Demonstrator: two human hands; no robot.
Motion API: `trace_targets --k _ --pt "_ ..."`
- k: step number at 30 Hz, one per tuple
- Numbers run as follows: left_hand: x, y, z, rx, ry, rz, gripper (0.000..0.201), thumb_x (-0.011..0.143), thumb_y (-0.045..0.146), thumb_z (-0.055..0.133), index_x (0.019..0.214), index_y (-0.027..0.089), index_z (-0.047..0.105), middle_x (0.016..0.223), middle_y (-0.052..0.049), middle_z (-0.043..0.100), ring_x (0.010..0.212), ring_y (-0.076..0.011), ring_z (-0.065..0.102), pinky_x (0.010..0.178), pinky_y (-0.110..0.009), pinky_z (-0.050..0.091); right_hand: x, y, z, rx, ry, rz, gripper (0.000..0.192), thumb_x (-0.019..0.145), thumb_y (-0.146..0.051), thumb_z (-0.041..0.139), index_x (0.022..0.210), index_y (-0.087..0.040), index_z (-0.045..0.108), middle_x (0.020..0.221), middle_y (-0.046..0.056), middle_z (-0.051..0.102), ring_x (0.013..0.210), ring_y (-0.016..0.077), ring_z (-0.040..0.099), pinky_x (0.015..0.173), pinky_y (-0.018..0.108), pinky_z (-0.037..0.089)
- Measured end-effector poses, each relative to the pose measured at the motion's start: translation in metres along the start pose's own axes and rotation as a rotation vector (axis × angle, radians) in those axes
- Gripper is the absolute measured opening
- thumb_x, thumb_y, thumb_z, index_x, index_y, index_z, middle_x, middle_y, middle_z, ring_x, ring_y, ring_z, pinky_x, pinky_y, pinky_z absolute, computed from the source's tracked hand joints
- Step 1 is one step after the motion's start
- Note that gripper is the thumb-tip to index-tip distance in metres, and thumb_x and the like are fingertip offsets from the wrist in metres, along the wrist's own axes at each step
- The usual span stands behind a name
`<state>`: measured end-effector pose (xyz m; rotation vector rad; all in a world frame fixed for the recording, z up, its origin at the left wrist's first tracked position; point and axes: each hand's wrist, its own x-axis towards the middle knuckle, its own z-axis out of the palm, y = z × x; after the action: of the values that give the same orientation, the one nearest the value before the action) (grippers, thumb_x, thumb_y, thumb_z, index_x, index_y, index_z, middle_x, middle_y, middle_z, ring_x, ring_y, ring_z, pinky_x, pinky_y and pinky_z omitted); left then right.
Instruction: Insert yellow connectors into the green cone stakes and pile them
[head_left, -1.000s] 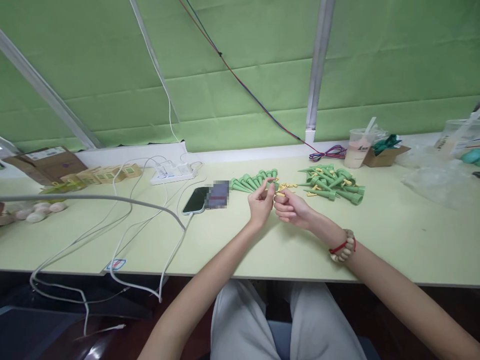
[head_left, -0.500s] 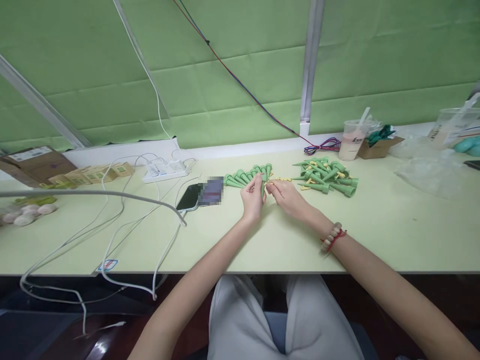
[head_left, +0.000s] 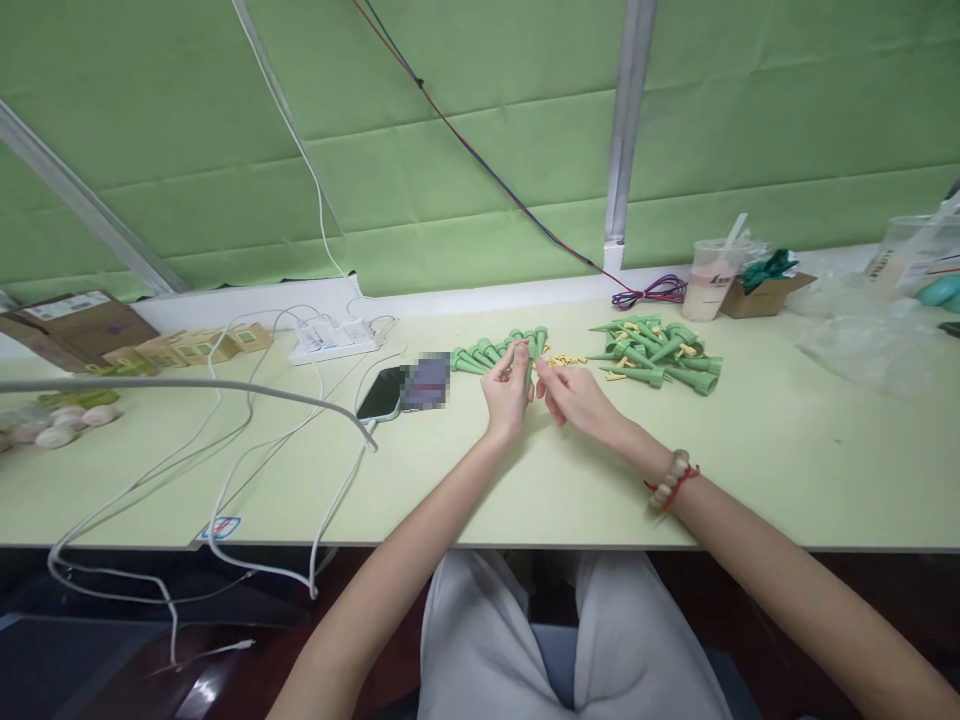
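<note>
Pale green laminate table [head_left: 750, 450] carries everything. Toward its back edge a loose heap of green plastic cone spikes [head_left: 660, 358] lies right of a neat row of green cones [head_left: 487, 352], with small yellow clips [head_left: 566, 359] between them. Since a second ago both hands have moved forward to the row. Left hand [head_left: 508, 392] pinches one green cone spike [head_left: 529, 362] upright; right hand [head_left: 574, 395], fingers half curled, seems to have let go.

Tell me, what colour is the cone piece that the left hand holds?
Green, like the row of cones behind it. The head view shows the cone piece in the left hand.
</note>
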<state>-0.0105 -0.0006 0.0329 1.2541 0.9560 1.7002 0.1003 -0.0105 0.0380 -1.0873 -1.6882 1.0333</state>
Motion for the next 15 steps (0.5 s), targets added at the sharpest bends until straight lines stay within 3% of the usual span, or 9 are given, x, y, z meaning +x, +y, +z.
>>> trace_targets --k 3,6,8,12,15 --pt "0.004 0.0 0.0 -0.043 0.034 -0.076 0.054 0.064 0.059 0.064 0.093 0.014 0.07 0.043 0.007 0.032 0.034 -0.0028 0.028 0.035 -0.02 0.021 0.0 0.008 -0.004 -0.439 0.159 -0.27 0.032 0.084 -0.052 0.049 0.076 -0.021 0.052 0.066 0.002 0.059 0.057 0.0159 0.053 0.058 0.026 0.038" --pt "0.005 0.0 0.001 -0.042 0.022 -0.12 0.052 0.066 0.057 0.064 0.092 0.012 0.069 0.042 0.007 0.033 0.033 -0.0025 0.028 0.034 -0.019 0.019 0.002 0.012 -0.008 -0.63 0.195 -0.362 0.024 0.091 -0.042 0.04 0.088 -0.022 0.053 0.083 0.006 0.062 0.068 0.018 0.056 0.059 0.026 0.035" --pt "0.003 -0.001 0.001 -0.026 0.0 -0.127 0.051 0.067 0.056 0.064 0.091 0.011 0.069 0.041 0.007 0.033 0.033 -0.0025 0.028 0.034 -0.019 0.018 0.001 0.015 -0.008 -0.667 0.21 -0.383 0.025 0.093 -0.039 0.036 0.084 -0.022 0.053 0.085 0.007 0.061 0.071 0.0185 0.056 0.058 0.026 0.035" --pt "-0.003 -0.005 0.001 0.016 -0.051 -0.098 0.051 0.069 0.055 0.063 0.095 0.011 0.069 0.042 0.007 0.035 0.034 -0.0031 0.027 0.034 -0.02 0.018 -0.001 0.017 0.002 -0.47 0.25 -0.347 0.032 0.091 -0.039 0.037 0.068 -0.021 0.048 0.069 0.004 0.055 0.065 0.0167 0.053 0.058 0.026 0.038" --pt "-0.006 -0.007 -0.001 0.053 -0.081 -0.052 0.051 0.07 0.054 0.062 0.096 0.011 0.069 0.045 0.004 0.042 0.035 -0.0034 0.028 0.034 -0.021 0.02 -0.002 0.012 0.009 -0.03 0.157 -0.064 0.038 0.091 -0.041 0.033 0.06 -0.021 0.042 0.051 -0.003 0.041 0.046 0.012 0.045 0.051 0.025 0.041"
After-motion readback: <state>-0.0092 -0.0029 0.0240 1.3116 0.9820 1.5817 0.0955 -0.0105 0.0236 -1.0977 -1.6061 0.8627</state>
